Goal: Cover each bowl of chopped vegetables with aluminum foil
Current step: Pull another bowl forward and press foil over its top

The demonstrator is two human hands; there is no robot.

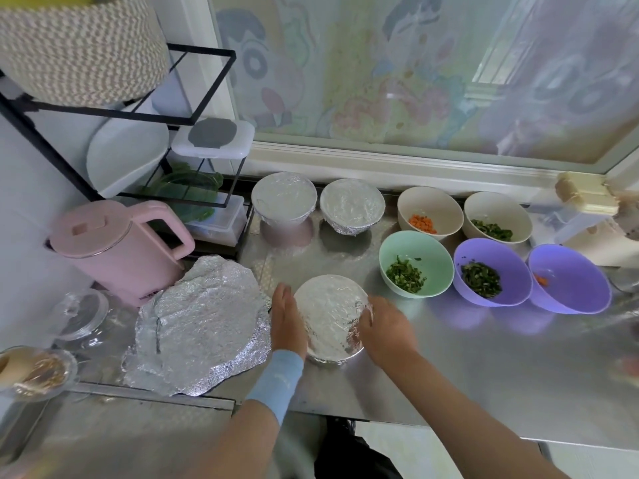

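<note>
A foil-covered bowl (328,312) stands near the front of the steel counter. My left hand (288,321) presses flat against its left side and my right hand (383,331) cups its right side, fingers on the foil. Two more foil-covered bowls (284,197) (352,203) stand at the back. Uncovered bowls sit to the right: a cream bowl with carrot (429,212), a cream bowl with greens (497,216), a green bowl with greens (416,262), a purple bowl with greens (491,271) and a purple bowl with carrot (568,276). A stack of crumpled foil sheets (204,326) lies to the left.
A pink kettle (117,248) stands at the left beside a black wire rack (138,108) holding containers. A glass lid (83,312) and a small dish (38,373) lie at the front left. The counter edge (449,430) runs along the front.
</note>
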